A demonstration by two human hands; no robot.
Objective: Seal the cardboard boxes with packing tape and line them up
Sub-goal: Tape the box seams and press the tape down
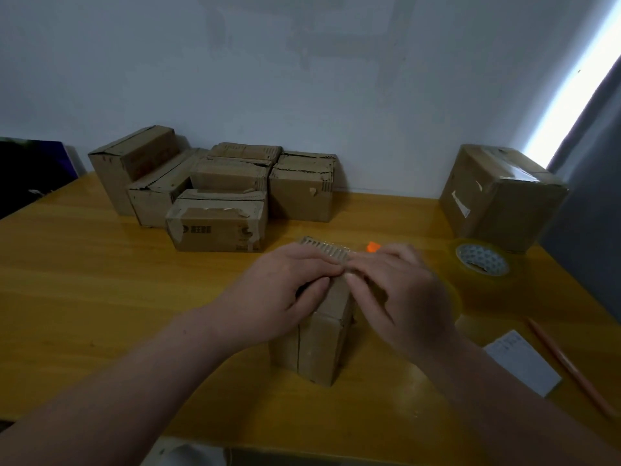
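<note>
Cardboard box (319, 338) is kept upright under both hands. Its top is gripped by the curled left hand (282, 290); whether the blurred right hand (400, 294) grips too cannot be told. Flaps could pop open if let go, since the tape roll (482, 260) is left beside the right hand.

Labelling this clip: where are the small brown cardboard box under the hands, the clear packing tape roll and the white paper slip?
Small brown cardboard box (317, 344): head view, near face.
Clear packing tape roll (480, 281): head view, near rim.
White paper slip (522, 361): head view, sheet's middle.
</note>
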